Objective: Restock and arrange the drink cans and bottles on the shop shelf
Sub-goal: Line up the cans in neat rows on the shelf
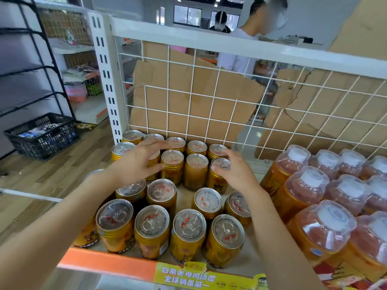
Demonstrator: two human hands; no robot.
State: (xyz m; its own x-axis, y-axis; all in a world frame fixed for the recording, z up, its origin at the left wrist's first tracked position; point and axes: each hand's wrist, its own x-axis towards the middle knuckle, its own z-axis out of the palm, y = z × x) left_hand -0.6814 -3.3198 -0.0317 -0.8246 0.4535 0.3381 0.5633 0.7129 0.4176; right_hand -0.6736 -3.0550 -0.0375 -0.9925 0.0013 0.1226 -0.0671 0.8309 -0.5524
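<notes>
Several gold drink cans (151, 225) with silver pull-tab tops stand in loose rows on the left half of the shop shelf (109, 263). My left hand (136, 164) reaches over the back rows with spread, fairly straight fingers lying across a can (152, 162) there. My right hand (236, 172) curls thumb and fingers round the top of a gold can (218, 163) at the right end of the middle row. Shrink-wrapped orange drink bottles (307, 185) with white caps fill the shelf's right side.
A white wire grid (209, 97) backed by torn cardboard closes the shelf's rear, with a white slotted post (106, 80) at its left. A black plastic crate (41, 137) sits on the wooden floor at left. Two people (247, 38) stand behind the shelf.
</notes>
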